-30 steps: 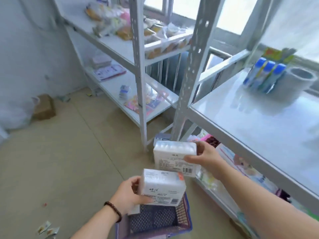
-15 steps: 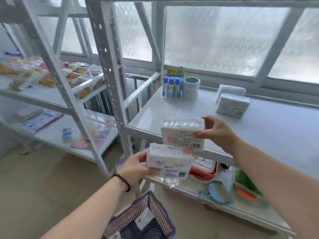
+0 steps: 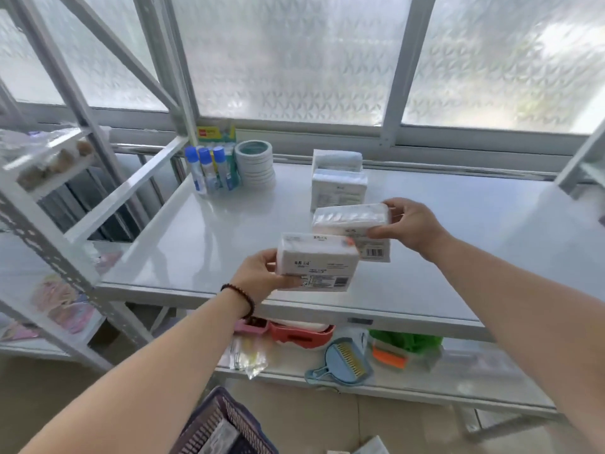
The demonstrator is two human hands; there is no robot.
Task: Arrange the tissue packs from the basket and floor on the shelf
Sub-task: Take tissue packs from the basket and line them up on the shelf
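Head view: each hand grips a tissue pack above the shelf front edge.

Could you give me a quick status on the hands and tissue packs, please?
Left hand gripping a white plastic-wrapped tissue pack. Right hand holding second white tissue pack above white metal shelf. Two packs already shelved; landing spot clear.

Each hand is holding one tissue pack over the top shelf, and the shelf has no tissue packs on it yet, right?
Not quite. The left hand and right hand do each hold a tissue pack over the top shelf, but the head view shows two packs already on it, near the window.
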